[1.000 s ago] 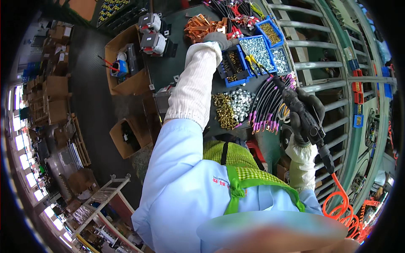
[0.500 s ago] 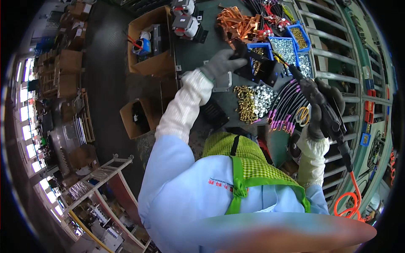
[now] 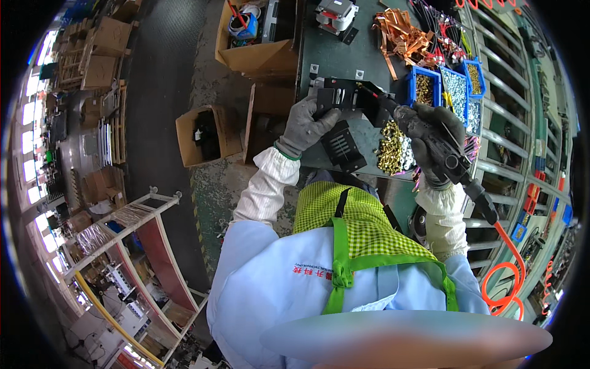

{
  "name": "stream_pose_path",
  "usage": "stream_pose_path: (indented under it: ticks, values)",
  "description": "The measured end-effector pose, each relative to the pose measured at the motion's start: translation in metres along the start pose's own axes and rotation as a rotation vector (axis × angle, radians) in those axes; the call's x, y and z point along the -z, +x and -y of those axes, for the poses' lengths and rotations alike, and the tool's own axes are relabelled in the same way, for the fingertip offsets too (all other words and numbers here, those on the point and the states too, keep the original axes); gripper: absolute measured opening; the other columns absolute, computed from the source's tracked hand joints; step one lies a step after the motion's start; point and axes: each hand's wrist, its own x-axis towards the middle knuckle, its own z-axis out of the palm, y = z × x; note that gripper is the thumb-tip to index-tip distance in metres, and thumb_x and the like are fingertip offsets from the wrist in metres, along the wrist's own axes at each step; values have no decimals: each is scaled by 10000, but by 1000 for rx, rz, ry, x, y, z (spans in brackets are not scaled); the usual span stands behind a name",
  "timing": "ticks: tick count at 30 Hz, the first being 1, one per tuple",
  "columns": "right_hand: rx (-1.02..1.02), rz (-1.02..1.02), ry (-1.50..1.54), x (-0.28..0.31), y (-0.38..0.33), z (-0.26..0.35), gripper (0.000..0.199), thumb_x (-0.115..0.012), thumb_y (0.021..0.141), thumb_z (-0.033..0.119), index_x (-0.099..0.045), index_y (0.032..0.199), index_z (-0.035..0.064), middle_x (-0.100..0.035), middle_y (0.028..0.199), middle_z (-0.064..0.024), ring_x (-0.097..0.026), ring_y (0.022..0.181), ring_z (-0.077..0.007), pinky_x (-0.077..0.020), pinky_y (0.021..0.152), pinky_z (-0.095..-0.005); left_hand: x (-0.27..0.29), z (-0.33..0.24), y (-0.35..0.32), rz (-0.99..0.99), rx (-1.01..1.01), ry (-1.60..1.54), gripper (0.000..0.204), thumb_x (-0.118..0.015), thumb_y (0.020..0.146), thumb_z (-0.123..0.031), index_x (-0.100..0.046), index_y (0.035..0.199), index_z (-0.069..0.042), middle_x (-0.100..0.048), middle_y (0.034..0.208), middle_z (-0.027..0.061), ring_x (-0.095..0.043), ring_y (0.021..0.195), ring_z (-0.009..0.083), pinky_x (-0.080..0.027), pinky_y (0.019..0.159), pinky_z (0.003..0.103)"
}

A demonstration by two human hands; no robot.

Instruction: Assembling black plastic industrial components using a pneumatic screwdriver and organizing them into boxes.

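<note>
My left hand (image 3: 302,129), in a grey glove, grips the left end of a black bent metal bracket (image 3: 362,98) near the table's left edge. In my right hand (image 3: 437,144), also gloved, is a black power screwdriver (image 3: 448,158) with its fingers wrapped round the body. The screwdriver points left, its tip end at the bracket's right part; whether it touches a screw I cannot tell. A black slotted plate (image 3: 343,146) lies just below the bracket. Beside the screwdriver are loose brass-coloured screws (image 3: 390,147), with silver nuts or washers partly hidden by my right hand.
Blue bins (image 3: 424,87) of fasteners and a pile of copper strips (image 3: 402,37) sit at the far right of the dark table (image 3: 362,58). A transformer (image 3: 336,15) stands farther back. Cardboard boxes (image 3: 209,136) are at left. An orange coiled hose (image 3: 507,270) trails from the screwdriver; metal rollers (image 3: 504,89) line the right.
My view has shifted left. My left hand now holds the bracket nearer the table's left edge, and the screwdriver in my right hand has come leftward, its tip at the bracket.
</note>
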Motion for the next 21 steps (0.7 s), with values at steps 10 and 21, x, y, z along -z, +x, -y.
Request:
stream_pose_path:
  ticks: [10,21]
  values:
    - [-208,14,-10,-42,-15,-18,597,-765,806,60,-443,1306,8,-611,1177,-166,-616,1133,-257,-514,941,-365,30,20,-35,91,-126,31,219,-693,862,-173,-717,1028,-32,-701,986,108,-665,878,173,-521,795,298]
    - [-242,95,-238,-64,-2,-59,561,-735,821,19,-445,1301,22,-608,1182,-140,-629,1101,-237,-514,938,-352,64,68,6,215,117,-251,295,-680,912,-213,-665,1119,-4,-708,1044,63,-638,951,128,-507,890,285]
